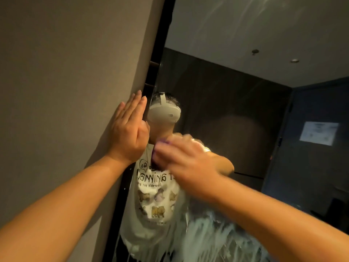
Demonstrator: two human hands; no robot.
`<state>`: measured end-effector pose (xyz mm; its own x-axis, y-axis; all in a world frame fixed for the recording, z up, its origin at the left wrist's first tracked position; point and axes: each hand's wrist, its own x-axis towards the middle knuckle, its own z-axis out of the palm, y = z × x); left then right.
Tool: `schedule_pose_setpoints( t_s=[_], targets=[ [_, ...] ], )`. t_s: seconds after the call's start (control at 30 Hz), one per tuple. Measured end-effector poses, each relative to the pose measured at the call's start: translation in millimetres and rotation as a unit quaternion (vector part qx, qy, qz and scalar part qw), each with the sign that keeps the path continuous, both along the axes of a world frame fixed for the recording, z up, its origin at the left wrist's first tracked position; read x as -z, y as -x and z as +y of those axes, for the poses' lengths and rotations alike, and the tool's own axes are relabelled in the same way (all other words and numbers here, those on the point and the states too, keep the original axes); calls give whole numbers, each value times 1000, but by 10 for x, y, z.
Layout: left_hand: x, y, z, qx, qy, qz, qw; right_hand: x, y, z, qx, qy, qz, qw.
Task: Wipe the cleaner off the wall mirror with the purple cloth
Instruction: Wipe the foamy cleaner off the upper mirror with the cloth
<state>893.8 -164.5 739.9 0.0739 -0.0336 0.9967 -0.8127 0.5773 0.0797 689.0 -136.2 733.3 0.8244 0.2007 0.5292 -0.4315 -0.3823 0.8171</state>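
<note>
The wall mirror (236, 95) fills the right half of the view, set in a black frame. White streaks of cleaner (211, 237) run down its lower part, and faint smears show near the top. My right hand (185, 157), blurred by motion, presses the purple cloth (160, 148) against the glass at chest height; only a small purple edge shows past my fingers. My left hand (129, 133) lies flat with straight fingers on the beige wall (66, 91) beside the mirror's left edge.
The black mirror frame (154, 59) runs diagonally between wall and glass. The mirror reflects a person in a white printed shirt and a headset, a dark panelled wall and a blue door with a paper notice (319, 133).
</note>
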Motion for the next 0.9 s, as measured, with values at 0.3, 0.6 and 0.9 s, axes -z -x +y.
schedule_pose_setpoints(
  t_s=[0.3,0.6,0.9],
  targets=[
    [35,-78,107,69,-49,-25,996,257,-323,-110,28,31,-88,995],
    [155,-165,251,108,-107,-46,987,1759,-219,112,56,-106,142,983],
    [67,-295,403,151,-136,-44,978,773,-740,-156,32,-46,-61,997]
  ],
)
